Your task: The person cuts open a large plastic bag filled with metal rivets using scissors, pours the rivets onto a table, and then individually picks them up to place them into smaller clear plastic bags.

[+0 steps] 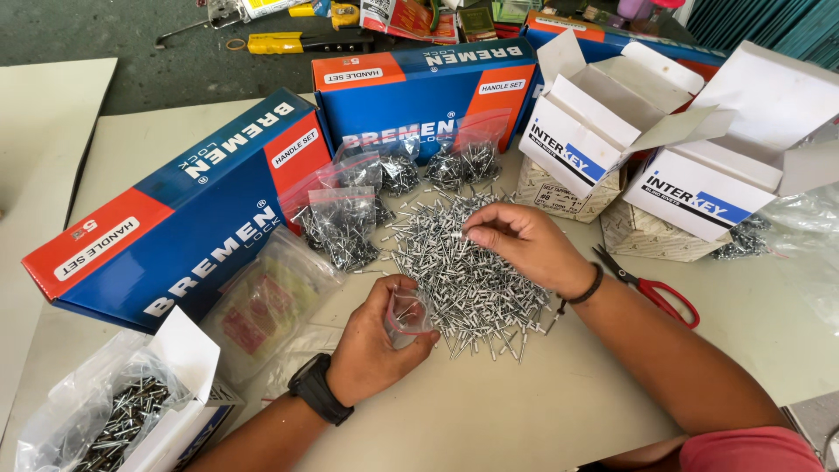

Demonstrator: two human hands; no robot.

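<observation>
Head view: the left hand (377, 341), a black watch on its wrist, is closed around a small clear zip bag (407, 313) with a red seal strip, holding its mouth up at the near edge of a loose heap of silver blind rivets (468, 275) spread on the pale table (542, 411). The right hand (523, 245) hovers over the heap's far side, thumb and forefinger pinched on what looks like one or a few rivets; the exact count is too small to tell.

The rivets appear light, stiff and smooth, each a thin pin with a thicker body, so they likely slip and roll easily; a fingertip pinch on the body or a small scoop of several seems the surest hold. The bag is thin, limp film that probably collapses unless its mouth is held open at the rim near the seal.

Several filled zip bags (345, 223) lie just beyond the heap, against two blue and orange boxes (201, 218). Opened white cartons (594, 131) stand to the right, with red-handled scissors (651, 288) beside the right forearm. At the near left, a plastic bag of darker rivets (122, 419) sits in an open carton.
</observation>
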